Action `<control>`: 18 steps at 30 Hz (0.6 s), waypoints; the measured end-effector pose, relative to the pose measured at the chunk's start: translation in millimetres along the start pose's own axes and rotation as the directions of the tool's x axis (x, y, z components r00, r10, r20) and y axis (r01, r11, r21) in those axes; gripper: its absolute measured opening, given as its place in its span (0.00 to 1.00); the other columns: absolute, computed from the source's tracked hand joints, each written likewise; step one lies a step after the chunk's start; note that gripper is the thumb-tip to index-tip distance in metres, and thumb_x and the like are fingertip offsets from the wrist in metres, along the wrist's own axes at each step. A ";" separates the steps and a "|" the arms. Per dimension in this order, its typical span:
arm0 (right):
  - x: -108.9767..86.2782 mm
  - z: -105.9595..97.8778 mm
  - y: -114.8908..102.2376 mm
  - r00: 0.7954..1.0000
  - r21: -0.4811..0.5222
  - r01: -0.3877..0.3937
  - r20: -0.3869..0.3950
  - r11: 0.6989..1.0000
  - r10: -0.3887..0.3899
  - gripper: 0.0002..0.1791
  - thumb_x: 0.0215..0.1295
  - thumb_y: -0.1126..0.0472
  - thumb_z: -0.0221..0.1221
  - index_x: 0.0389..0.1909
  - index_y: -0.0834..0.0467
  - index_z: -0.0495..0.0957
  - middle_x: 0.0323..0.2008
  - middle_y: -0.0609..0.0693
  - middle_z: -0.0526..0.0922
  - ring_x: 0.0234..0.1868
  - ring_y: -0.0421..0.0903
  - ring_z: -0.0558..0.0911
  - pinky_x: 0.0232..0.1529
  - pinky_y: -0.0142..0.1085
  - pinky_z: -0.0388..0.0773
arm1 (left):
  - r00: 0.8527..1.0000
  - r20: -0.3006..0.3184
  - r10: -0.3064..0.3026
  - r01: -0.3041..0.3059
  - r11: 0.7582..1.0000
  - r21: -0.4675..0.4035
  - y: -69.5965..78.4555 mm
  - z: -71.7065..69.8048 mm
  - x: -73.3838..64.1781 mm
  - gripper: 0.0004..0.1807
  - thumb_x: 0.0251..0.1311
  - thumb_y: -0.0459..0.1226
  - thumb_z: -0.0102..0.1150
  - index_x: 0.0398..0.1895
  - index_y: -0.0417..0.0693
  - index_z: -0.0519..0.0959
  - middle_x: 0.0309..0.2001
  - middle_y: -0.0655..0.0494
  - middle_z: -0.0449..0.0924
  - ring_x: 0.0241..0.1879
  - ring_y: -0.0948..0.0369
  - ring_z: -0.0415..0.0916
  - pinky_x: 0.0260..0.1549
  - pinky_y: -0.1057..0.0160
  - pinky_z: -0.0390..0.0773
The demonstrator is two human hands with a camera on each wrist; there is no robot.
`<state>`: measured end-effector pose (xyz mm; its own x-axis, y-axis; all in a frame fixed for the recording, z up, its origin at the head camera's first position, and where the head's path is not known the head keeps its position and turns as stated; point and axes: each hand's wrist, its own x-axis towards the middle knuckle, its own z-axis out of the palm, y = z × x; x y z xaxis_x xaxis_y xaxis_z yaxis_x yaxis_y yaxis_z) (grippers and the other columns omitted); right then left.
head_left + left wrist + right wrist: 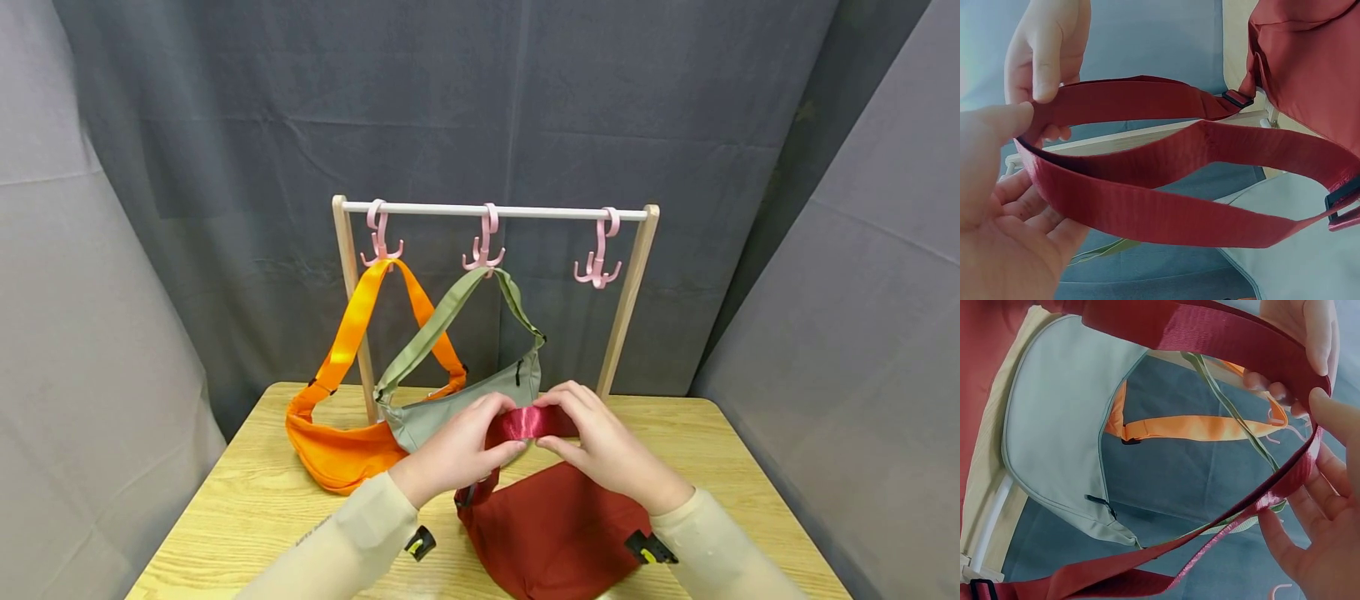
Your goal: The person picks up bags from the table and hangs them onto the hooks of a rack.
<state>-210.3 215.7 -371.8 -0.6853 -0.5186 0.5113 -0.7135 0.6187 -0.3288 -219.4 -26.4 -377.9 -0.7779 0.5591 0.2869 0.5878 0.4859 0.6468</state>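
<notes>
My left hand and right hand hold the shiny dark-red strap of a shoulder bag between thumbs and fingers, side by side at its top. The red bag body hangs below, low over the table's front. In the left wrist view the strap forms a long loop, with black buckles near the bag. In the right wrist view, my right hand's thumb and fingers pinch the strap's bend. Beyond the hands, a grey-green shoulder bag hangs by its strap.
A rack with a white bar and wooden posts stands at the back of the wooden table. An orange bag hangs from the left pink hook, the green bag from the middle hook. The right hook carries no bag.
</notes>
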 end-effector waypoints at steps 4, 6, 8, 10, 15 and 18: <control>0.8 0.3 2.2 1.000 -0.029 0.016 -0.007 0.999 -0.016 0.29 0.57 0.59 0.76 0.58 0.54 0.77 0.52 0.43 0.78 0.53 0.41 0.75 0.50 0.36 0.82 | 1.000 0.005 -0.001 0.001 1.000 -0.006 0.4 -3.6 0.4 0.23 0.68 0.44 0.67 0.60 0.48 0.72 0.51 0.56 0.78 0.43 0.64 0.75 0.42 0.71 0.81; 1.4 0.4 3.3 1.000 -0.043 0.022 -0.012 0.999 -0.022 0.28 0.57 0.59 0.76 0.58 0.54 0.78 0.52 0.43 0.79 0.53 0.41 0.76 0.50 0.37 0.81 | 1.000 -0.001 0.007 -0.007 1.000 0.000 0.8 -5.4 0.6 0.23 0.68 0.43 0.67 0.61 0.47 0.72 0.52 0.56 0.78 0.44 0.64 0.76 0.43 0.71 0.81; 2.0 0.3 4.5 1.000 -0.050 0.021 -0.015 0.999 -0.022 0.28 0.57 0.58 0.76 0.58 0.54 0.78 0.52 0.43 0.79 0.52 0.41 0.76 0.50 0.37 0.81 | 1.000 -0.009 0.015 -0.015 1.000 0.004 1.1 -6.9 0.8 0.23 0.68 0.43 0.67 0.61 0.46 0.72 0.52 0.56 0.78 0.44 0.64 0.76 0.43 0.71 0.81; 2.3 -0.1 5.9 1.000 -0.052 0.014 -0.017 0.999 -0.015 0.28 0.57 0.58 0.76 0.58 0.54 0.78 0.52 0.43 0.79 0.52 0.41 0.76 0.49 0.37 0.82 | 1.000 -0.016 0.018 -0.018 1.000 0.009 1.9 -8.4 0.7 0.23 0.68 0.42 0.67 0.61 0.46 0.72 0.52 0.55 0.78 0.44 0.64 0.76 0.42 0.71 0.81; 2.4 -1.8 8.3 1.000 -0.043 -0.009 -0.019 0.999 0.008 0.29 0.56 0.58 0.77 0.58 0.53 0.78 0.52 0.43 0.79 0.51 0.40 0.76 0.47 0.35 0.83 | 0.999 -0.034 0.024 -0.023 0.999 0.023 3.2 -11.7 0.6 0.24 0.68 0.42 0.67 0.61 0.45 0.72 0.53 0.55 0.78 0.44 0.63 0.76 0.43 0.70 0.81; 2.8 -2.9 9.1 1.000 -0.037 -0.016 -0.026 0.999 0.015 0.29 0.55 0.60 0.77 0.58 0.53 0.78 0.51 0.43 0.79 0.51 0.40 0.76 0.47 0.35 0.84 | 0.998 -0.048 0.039 -0.038 0.999 0.033 2.7 -13.2 1.1 0.24 0.68 0.42 0.67 0.61 0.45 0.72 0.54 0.54 0.78 0.45 0.62 0.76 0.43 0.70 0.81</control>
<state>-218.3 221.6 -371.1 -0.6916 -0.4938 0.5272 -0.6969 0.6479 -0.3074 -221.6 -33.4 -366.5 -0.7641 0.5447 0.3457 0.6236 0.4863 0.6121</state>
